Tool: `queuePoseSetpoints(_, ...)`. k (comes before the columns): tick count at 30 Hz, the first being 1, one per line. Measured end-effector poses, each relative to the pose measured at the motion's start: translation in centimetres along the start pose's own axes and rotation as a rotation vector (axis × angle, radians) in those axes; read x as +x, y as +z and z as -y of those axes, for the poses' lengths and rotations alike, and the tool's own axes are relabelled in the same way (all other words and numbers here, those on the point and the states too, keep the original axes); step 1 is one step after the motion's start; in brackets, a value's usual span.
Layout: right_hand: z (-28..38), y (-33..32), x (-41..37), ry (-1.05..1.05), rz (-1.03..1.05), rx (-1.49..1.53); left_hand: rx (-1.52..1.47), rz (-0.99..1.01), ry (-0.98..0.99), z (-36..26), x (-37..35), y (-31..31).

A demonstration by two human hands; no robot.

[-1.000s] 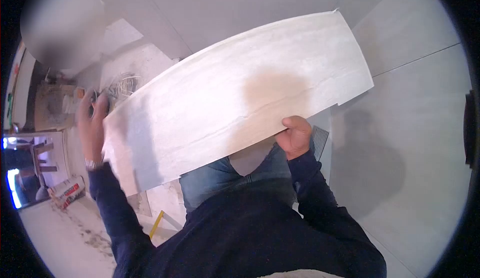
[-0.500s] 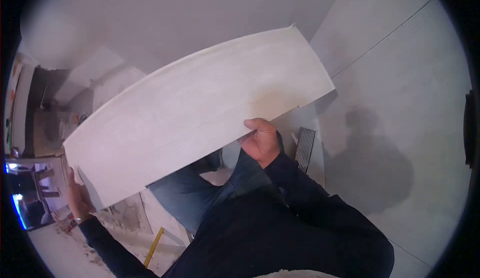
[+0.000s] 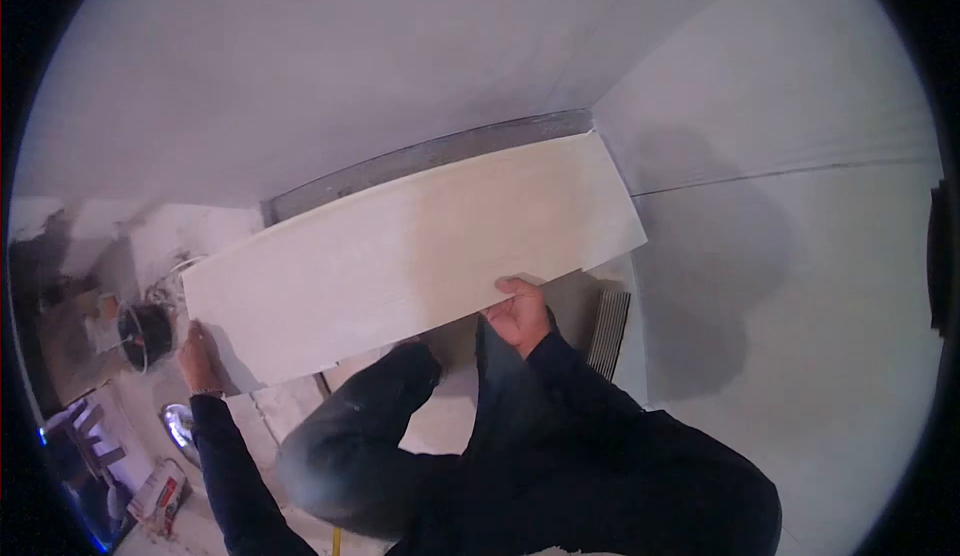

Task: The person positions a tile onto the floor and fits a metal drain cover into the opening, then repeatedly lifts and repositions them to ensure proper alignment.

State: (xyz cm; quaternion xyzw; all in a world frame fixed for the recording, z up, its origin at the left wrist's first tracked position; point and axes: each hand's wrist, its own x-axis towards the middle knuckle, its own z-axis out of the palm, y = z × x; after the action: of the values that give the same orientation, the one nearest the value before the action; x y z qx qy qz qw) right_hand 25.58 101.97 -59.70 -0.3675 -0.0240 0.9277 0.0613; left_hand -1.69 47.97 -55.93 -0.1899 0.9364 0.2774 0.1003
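A grey wall (image 3: 400,66) stands behind. From the left, there is a black bucket (image 3: 150,338), then the left hand (image 3: 198,360), which grips the end of a pale panel (image 3: 380,261). This panel is aslant before the wall; the right hand (image 3: 520,318) grips its near edge.

Both hands at work here, spread wide apart! The left hand (image 3: 196,356) is out on the far side, fingers pointing forward, the left wrist (image 3: 207,389) nearly in line with a long, dark-sleeved left arm (image 3: 238,471). Over to its right and a little farther forward, the right hand (image 3: 520,318) has a firm pinch on, thumb (image 3: 512,285) on top, fingers curled underneath. Behind that hand, the right forearm (image 3: 585,371) slants back and out to the right. And between and below the hands, the left leg (image 3: 345,446) is bent!
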Motion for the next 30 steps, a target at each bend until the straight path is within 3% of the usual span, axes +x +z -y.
queuePoseSetpoints(2, -0.6, -2.5, 1.2, 0.003, 0.007, -0.029, -0.410, 0.009, -0.189, 0.9, -1.3, 3.3)
queuePoseSetpoints(5, -0.6, -3.5, 3.2, -0.025, -0.150, -0.038, -0.486, 0.026, -0.240, 4.2, 1.3, 7.8)
queuePoseSetpoints(9, -0.3, -5.5, 7.5, -0.046, -0.195, -0.011, -0.531, 0.107, -0.287, 5.2, 3.5, 13.0)
queuePoseSetpoints(11, 0.1, -5.8, 8.9, -0.064, -0.241, 0.020, -0.546, 0.064, -0.207, 3.1, 3.0, 14.8)
queuePoseSetpoints(14, 1.1, -6.5, 11.7, -0.080, -0.282, -0.035, -0.501, 0.074, -0.063, 5.8, 6.9, 18.3)
queuePoseSetpoints(17, 2.0, -6.0, 13.7, -0.070, -0.249, 0.026, -0.448, 0.089, -0.174, 1.0, 6.5, 19.3)
queuePoseSetpoints(19, 2.3, -5.3, 14.2, -0.099, -0.232, 0.010, -0.507, 0.105, -0.189, 2.2, 8.6, 20.7)
queuePoseSetpoints(24, 3.1, -6.1, 17.1, -0.156, -0.260, -0.042, -0.509, 0.091, -0.217, -1.4, 9.3, 22.4)
queuePoseSetpoints(26, 3.5, -6.9, 18.5, -0.171, -0.286, -0.045, -0.758, 0.127, -0.279, -1.8, 9.6, 23.4)
queuePoseSetpoints(30, 4.0, -7.1, 20.6, -0.168, -0.183, -0.062, -0.657, 0.148, -0.232, -1.4, 11.4, 24.4)
